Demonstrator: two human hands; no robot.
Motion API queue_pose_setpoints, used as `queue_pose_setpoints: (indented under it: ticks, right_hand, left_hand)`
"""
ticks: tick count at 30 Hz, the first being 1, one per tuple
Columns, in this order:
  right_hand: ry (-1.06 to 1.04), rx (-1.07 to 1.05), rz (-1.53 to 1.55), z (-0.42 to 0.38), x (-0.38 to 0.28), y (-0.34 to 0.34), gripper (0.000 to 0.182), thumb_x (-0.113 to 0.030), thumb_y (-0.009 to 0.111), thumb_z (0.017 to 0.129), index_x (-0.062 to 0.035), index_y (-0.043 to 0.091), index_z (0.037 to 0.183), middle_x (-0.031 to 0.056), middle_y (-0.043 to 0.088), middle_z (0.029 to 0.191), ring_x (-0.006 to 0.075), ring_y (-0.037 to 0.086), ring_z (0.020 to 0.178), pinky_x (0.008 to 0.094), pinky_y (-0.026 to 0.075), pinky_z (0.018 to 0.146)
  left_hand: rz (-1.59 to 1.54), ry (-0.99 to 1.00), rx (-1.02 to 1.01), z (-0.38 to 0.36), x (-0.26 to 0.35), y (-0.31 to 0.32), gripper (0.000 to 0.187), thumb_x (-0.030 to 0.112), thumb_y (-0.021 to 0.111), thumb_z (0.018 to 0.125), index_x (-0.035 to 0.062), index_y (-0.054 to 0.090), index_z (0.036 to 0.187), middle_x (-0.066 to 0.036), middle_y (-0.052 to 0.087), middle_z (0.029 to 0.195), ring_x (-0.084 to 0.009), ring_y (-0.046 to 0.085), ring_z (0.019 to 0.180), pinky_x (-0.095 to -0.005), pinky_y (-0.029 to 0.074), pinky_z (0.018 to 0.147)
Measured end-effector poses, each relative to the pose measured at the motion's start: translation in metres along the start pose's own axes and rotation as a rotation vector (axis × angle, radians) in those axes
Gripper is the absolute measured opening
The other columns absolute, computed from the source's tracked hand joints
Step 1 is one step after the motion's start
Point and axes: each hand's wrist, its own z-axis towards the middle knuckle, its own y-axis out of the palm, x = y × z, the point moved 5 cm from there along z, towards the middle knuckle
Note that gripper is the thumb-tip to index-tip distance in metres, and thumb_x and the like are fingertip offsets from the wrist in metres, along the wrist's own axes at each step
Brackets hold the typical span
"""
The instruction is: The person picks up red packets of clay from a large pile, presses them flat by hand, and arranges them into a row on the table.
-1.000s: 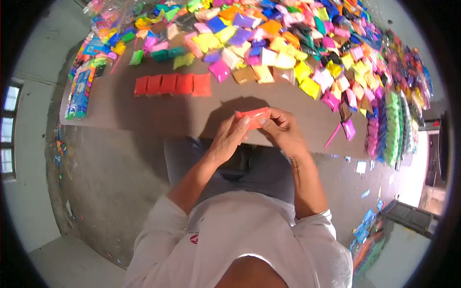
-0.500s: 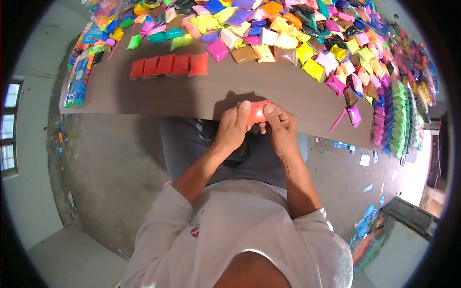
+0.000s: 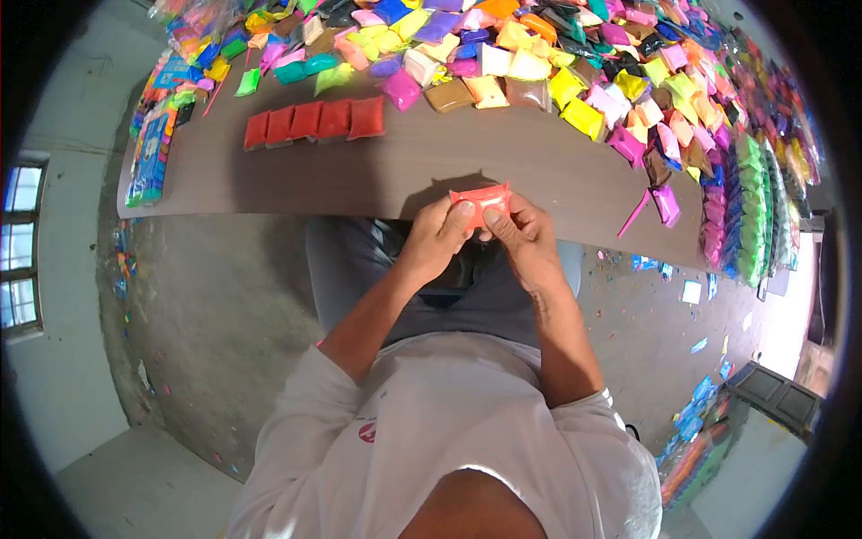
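Red packet [image 3: 481, 195] gripped by left hand [image 3: 437, 237] and right hand [image 3: 528, 241], at near edge of the table [image 3: 557, 166].
Looks light, soft, squashy; glossy film probably a bit slippery. Best hold: both side ends, thumbs on face, light pressure so it doesn't split.

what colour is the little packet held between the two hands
The packet is coral red with shiny highlights, as the head view shows.
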Motion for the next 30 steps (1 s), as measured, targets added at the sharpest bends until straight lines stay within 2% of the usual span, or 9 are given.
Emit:
queue_pose_setpoints:
  ticks: [3,5,11,13,19,24,30]
  right_hand:
    - [-0.014,-0.023,-0.022,0.0,0.005,-0.004,0.019,-0.015,0.058,0.094,0.0008,0.062,0.104,0.0014,0.062,0.084,0.0077,0.05,0.07,0.0222,0.042,0.063]
    - [-0.03,-0.042,-0.036,0.0,0.009,-0.007,0.019,-0.014,0.058,0.094,0.0009,0.062,0.104,0.002,0.062,0.084,0.0082,0.051,0.07,0.0222,0.042,0.063]
    - [-0.023,-0.023,-0.043,0.001,0.006,-0.005,0.019,-0.017,0.056,0.095,0.0002,0.064,0.099,0.0006,0.06,0.081,0.0081,0.049,0.068,0.0221,0.042,0.062]
    - [0.065,0.014,0.111,0.003,0.011,-0.005,0.023,-0.021,0.053,0.097,-0.0002,0.065,0.097,-0.0004,0.059,0.078,0.0075,0.048,0.065,0.0222,0.041,0.06]
    - [-0.01,-0.014,-0.023,0.005,0.005,-0.002,0.026,-0.025,0.054,0.096,-0.0015,0.065,0.096,-0.0015,0.06,0.078,0.0064,0.049,0.066,0.0219,0.042,0.061]
    - [-0.018,-0.018,-0.12,0.004,0.001,0.0,0.023,-0.023,0.057,0.095,-0.0022,0.065,0.1,-0.0022,0.062,0.08,0.0054,0.051,0.069,0.0212,0.042,0.062]
    - [-0.002,-0.044,-0.15,0.003,0.0,0.002,0.023,-0.025,0.059,0.094,-0.0034,0.064,0.101,-0.0033,0.062,0.08,0.0045,0.05,0.07,0.0211,0.042,0.063]
  left_hand:
    - [-0.074,-0.06,-0.01,-0.004,-0.005,0.003,0.044,0.041,0.043,0.098,0.0005,0.058,0.106,-0.002,0.053,0.071,-0.0095,0.049,0.06,-0.0271,0.042,0.054]
    - [-0.034,0.006,0.007,-0.003,0.0,0.003,0.05,0.049,0.043,0.097,0.0013,0.058,0.101,0.001,0.051,0.07,-0.0054,0.046,0.058,-0.0213,0.038,0.049]
    - [-0.066,0.075,-0.014,-0.003,0.007,0.003,0.042,0.043,0.047,0.097,0.0029,0.059,0.104,0.001,0.051,0.071,-0.0054,0.045,0.059,-0.022,0.039,0.052]
    - [-0.074,0.076,-0.007,-0.003,0.004,0.004,0.041,0.042,0.047,0.097,0.0031,0.059,0.105,0.001,0.051,0.071,-0.0053,0.045,0.059,-0.0222,0.04,0.052]
    - [-0.03,0.116,-0.003,-0.008,0.012,0.004,0.043,0.042,0.047,0.097,0.0026,0.059,0.108,0.001,0.052,0.072,-0.0055,0.046,0.061,-0.0228,0.041,0.055]
    - [0.013,0.054,0.036,-0.008,0.001,0.001,0.042,0.041,0.046,0.097,0.0012,0.059,0.099,0.001,0.053,0.071,-0.0061,0.047,0.062,-0.0232,0.041,0.054]
    - [0.017,0.077,0.039,-0.01,0.008,0.001,0.04,0.039,0.046,0.097,0.0011,0.059,0.094,0.001,0.053,0.07,-0.0064,0.047,0.061,-0.0236,0.041,0.054]
